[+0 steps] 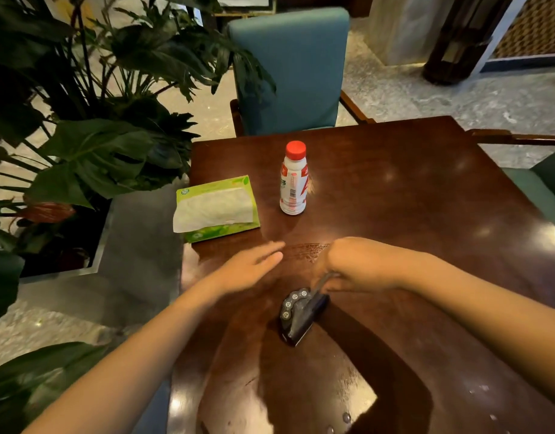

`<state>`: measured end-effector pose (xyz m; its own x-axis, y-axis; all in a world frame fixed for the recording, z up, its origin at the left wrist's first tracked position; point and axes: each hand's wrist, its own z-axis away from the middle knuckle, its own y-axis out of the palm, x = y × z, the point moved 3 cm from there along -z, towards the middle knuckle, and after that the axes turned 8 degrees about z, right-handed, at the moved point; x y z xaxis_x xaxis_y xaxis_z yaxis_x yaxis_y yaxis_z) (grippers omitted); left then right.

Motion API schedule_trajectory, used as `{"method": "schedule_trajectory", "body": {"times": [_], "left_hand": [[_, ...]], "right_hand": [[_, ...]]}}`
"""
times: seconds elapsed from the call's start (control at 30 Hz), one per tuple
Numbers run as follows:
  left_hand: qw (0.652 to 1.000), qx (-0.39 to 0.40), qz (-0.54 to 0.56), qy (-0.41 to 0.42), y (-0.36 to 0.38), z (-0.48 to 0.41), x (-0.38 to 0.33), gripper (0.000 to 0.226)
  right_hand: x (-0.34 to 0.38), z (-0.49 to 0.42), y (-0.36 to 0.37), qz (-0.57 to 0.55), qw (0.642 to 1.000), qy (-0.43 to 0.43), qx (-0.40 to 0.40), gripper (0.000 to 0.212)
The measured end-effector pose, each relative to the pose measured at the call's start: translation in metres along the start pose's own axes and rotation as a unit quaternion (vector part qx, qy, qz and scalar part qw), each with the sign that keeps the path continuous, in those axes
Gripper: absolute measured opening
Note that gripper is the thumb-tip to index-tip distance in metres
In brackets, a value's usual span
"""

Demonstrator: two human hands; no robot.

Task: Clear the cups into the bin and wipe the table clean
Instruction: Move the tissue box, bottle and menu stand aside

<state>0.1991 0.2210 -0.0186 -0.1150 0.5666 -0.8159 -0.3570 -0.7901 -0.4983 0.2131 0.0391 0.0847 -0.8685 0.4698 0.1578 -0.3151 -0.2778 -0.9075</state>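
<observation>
Fingers (332, 261) curled round thin cord above glossy wooden table (410, 198).

Glossy wooden table (410, 189) bears bottle (293, 183), tissue box (218, 209), dark gadget (299, 317).

Head view, looking down, table (395, 189) close

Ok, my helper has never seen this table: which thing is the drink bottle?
On the dark wooden table, look toward the teal chair. The white plastic bottle stands upright right of the green tissue box; it alone has a red cap.
</observation>
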Motion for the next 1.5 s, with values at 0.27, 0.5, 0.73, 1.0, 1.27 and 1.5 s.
{"method": "schedule_trajectory", "body": {"times": [0.27,0.5,0.73,1.0,1.27,1.5], "left_hand": [[0.966,0.033,0.258,0.003,0.03,0.035,-0.016,0.03],[0.975,-0.136,0.167,0.053,0.022,-0.028,-0.038,0.024],[0.971,-0.197,0.132,0.027,0.025,-0.108,-0.068,0.027],[0.969,-0.231,0.086,-0.016,0.027,-0.184,-0.069,0.024],[0.965,-0.241,0.093,-0.047,0.032,-0.216,-0.052,0.023],[0.972,-0.194,0.114,-0.065,0.03,-0.209,-0.053,0.032]], "right_hand": [[-0.023,0.008,-0.033,-0.06,0.991,0.077,-0.094,0.016],[-0.064,0.01,-0.077,-0.029,0.983,0.118,-0.136,0.022],[-0.138,0.003,-0.089,-0.026,0.965,0.205,-0.159,0.018],[-0.201,-0.019,-0.065,-0.058,0.946,0.261,-0.183,0.021],[-0.227,-0.032,-0.046,-0.075,0.939,0.274,-0.194,0.021],[-0.224,-0.038,-0.043,-0.077,0.938,0.285,-0.182,0.029]]}}
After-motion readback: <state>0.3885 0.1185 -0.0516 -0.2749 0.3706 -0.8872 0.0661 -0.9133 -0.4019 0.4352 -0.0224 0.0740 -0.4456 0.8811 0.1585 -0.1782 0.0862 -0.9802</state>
